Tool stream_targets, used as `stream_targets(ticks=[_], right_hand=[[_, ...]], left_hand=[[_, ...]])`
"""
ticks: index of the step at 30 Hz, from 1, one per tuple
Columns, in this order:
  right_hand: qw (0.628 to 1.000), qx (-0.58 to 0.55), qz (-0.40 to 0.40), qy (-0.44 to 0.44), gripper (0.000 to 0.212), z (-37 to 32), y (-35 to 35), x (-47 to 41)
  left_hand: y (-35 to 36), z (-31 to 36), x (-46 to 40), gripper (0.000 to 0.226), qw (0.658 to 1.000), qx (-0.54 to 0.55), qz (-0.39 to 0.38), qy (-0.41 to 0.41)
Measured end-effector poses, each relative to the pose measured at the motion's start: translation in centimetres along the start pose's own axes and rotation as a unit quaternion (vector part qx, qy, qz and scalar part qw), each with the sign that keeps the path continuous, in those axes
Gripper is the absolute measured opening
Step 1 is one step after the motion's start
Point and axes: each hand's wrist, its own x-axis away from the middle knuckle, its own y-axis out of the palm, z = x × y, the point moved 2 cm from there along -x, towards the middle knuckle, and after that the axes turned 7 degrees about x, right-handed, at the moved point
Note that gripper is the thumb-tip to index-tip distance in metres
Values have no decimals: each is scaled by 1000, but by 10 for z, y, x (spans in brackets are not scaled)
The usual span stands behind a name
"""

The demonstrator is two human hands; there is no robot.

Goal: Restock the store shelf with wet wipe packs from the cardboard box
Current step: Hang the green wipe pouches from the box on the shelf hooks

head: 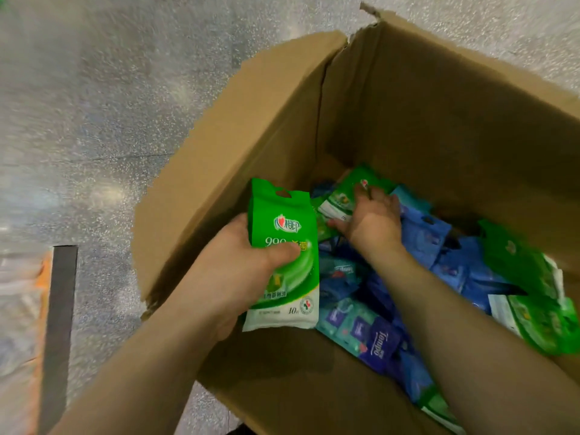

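Note:
An open cardboard box (439, 105) stands on the floor and holds several green, blue and teal wet wipe packs. My left hand (238, 271) grips a green and white wet wipe pack (285, 240) upright above the box's left side, thumb across its front. My right hand (373, 218) reaches down into the box with fingers spread, resting on another green pack (342, 196) at the far end of the pile. Blue packs (423, 237) lie just right of that hand. A purple pack (381, 343) lies near the front wall.
The speckled grey floor (110, 105) stretches to the left and behind the box. A dark shelf edge (59, 324) with blurred orange and white goods (22, 324) shows at the lower left. More green packs (530, 296) lie at the box's right.

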Motion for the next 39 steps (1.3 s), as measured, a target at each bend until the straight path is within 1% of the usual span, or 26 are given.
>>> stream_targets(ticks=[2,4,6,8,9,12,14,16,17,18,20,21,22,23,24,25,26,27,28,29,31,34,35,37,38,39], right_hand=[[1000,20,-2,-21,92,5,-3,0],[998,8,37,-41,70,6,-7,5],[989,-85,115,-42,49,7,-19,18],[963,-197,183,-28,41,12,-41,42],[946,-238,215,-44,39,13,-53,60],[901,-273,297,-159,38,9,-83,124],[880,-248,330,-235,37,9,-97,163],[866,-226,323,-306,35,6,-104,187],[862,-220,301,-342,33,4,-105,194],[859,-215,273,-376,33,2,-106,200],[863,-207,207,-412,38,2,-104,205],[864,-225,189,-409,39,2,-102,206],[868,-278,180,-371,36,2,-101,203],[869,-364,176,-285,31,4,-93,193],[857,-467,162,-146,25,7,-83,178],[826,-549,131,9,21,7,-70,158],[795,-588,75,129,21,4,-54,137],[764,-616,1,192,22,-4,-42,117],[730,-642,-70,224,19,-14,-31,99],[687,-673,-116,250,17,-24,-22,84],[619,-711,-140,303,21,-43,-11,58],[565,-744,-129,334,42,-61,-11,41],[560,-745,-134,337,45,-65,-17,39],[573,-721,-126,369,44,-60,-25,39],[591,-708,-103,374,43,-56,-23,36],[620,-693,-88,358,41,-56,-18,32]], left_hand=[[0,-3,0,36,1000,-3,17,-12],[2,-4,2,35,1000,2,25,-19],[5,-4,4,34,999,26,23,-27],[8,-3,6,34,997,58,22,-43],[10,-2,7,33,995,74,23,-55],[21,4,17,29,984,141,25,-106],[31,9,25,49,969,208,-18,-135],[37,12,31,68,952,255,-84,-146],[38,13,34,68,948,265,-105,-144],[39,11,34,60,949,261,-107,-140],[38,6,30,43,964,228,-60,-120],[34,4,28,40,972,207,-26,-107],[31,4,26,38,977,188,-1,-97],[26,3,25,39,980,176,17,-91],[21,4,23,41,982,164,24,-87],[16,4,21,44,985,151,23,-83],[12,4,20,46,987,137,17,-78],[10,5,19,48,989,126,7,-73],[8,4,18,50,990,118,-3,-71],[6,3,16,51,991,111,-11,-70],[4,0,13,51,993,95,-21,-71],[2,-2,11,49,994,79,-24,-71],[1,-2,10,49,995,76,-23,-68],[1,-1,10,50,995,74,-22,-61],[2,-1,10,49,995,74,-21,-59],[2,0,10,47,995,75,-20,-58]])
